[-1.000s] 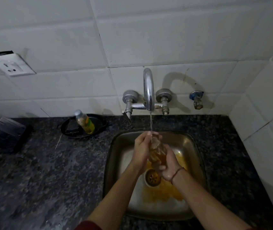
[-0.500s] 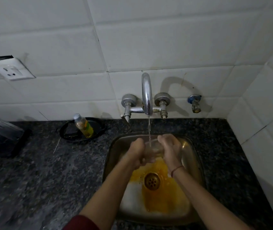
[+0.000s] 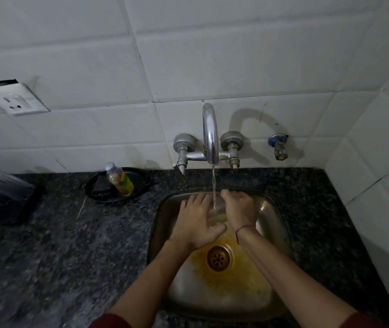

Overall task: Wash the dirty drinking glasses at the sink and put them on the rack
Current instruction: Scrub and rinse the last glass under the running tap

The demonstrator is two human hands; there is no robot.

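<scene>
A: Your left hand (image 3: 195,223) and right hand (image 3: 238,209) both have a grip on the drinking glass (image 3: 217,215). The left fingers are spread along its side with the thumb hooked across the near end. The right fingers are curled over the other side.

B: So the glass lies pressed between your two hands, low in the sink (image 3: 273,209), right under the faucet (image 3: 210,133). The water stream (image 3: 214,185) lands on it, but how much it holds I cannot tell.

A: Your forearms reach in from the near edge and converge on the glass, backs of the hands upward.

B: Around the drain (image 3: 219,258) the sink bottom carries an orange-yellow film. On the worktop (image 3: 94,245) to your left, a black dish (image 3: 98,192) holds a tilted bottle (image 3: 120,179) of yellow liquid.
</scene>
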